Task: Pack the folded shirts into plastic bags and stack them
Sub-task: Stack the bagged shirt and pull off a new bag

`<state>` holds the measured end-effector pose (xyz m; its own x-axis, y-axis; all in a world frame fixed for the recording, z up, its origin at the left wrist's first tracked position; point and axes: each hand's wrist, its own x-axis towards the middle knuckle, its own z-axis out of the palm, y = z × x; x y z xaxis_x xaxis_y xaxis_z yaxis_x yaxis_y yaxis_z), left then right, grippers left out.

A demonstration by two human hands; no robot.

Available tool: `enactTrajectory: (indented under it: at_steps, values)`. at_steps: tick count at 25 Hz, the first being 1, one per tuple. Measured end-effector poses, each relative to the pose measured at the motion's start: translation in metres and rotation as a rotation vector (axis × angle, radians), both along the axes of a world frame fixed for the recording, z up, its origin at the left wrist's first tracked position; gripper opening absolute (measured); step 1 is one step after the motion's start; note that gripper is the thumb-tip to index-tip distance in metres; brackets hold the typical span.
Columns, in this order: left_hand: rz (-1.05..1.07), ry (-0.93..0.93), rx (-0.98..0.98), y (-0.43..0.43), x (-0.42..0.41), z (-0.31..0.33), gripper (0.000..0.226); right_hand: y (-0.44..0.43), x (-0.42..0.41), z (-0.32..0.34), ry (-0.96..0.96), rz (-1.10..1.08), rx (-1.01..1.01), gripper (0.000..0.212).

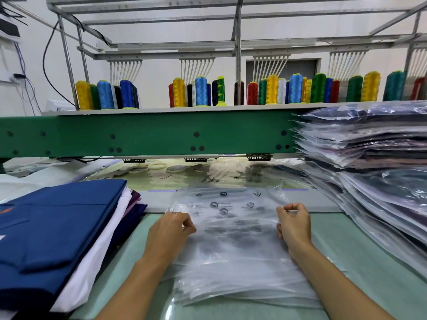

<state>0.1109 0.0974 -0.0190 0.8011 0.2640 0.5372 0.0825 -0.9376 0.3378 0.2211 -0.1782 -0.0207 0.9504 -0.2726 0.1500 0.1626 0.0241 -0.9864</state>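
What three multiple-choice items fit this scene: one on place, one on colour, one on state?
1. Where does the stack of bagged shirts lie?
A. on the person's left
B. between the hands
C. on the person's right

2. What colour is the top folded shirt?
A. red
B. blue
C. white

3. What do the left hand and right hand do?
A. pinch the top plastic bag
B. lie flat and open
C. grip a folded shirt

Answers: 1 C, it fills the view's right side. 2 B, its cloth is blue. 3 A, both hands' fingers curl on the bag's edges.
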Motion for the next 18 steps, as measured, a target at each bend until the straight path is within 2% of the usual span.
enactTrajectory:
  at_steps: [4,6,8,12,15,18]
  values:
    - [-0.014,0.013,0.018,0.003,-0.001,0.000,0.052,0.006,-0.009,-0.002,-0.129,-0.053,-0.445,0.012]
    - [-0.076,0.020,0.048,-0.003,-0.003,0.000,0.060,0.010,-0.014,-0.004,-0.228,-0.016,-0.651,0.013]
    - [-0.090,0.009,0.068,-0.007,-0.004,0.001,0.056,0.013,-0.018,-0.001,-0.343,0.036,-0.825,0.018]
    - [-0.060,-0.061,0.006,-0.008,-0.003,0.005,0.028,0.023,-0.029,0.007,-0.595,0.186,-0.974,0.027]
    - [-0.094,-0.140,0.002,-0.011,-0.004,0.007,0.030,0.031,-0.032,0.006,-0.726,0.138,-1.063,0.019]
    - [-0.080,-0.239,0.040,-0.012,-0.004,0.009,0.028,0.031,-0.031,0.008,-0.749,0.152,-1.154,0.045]
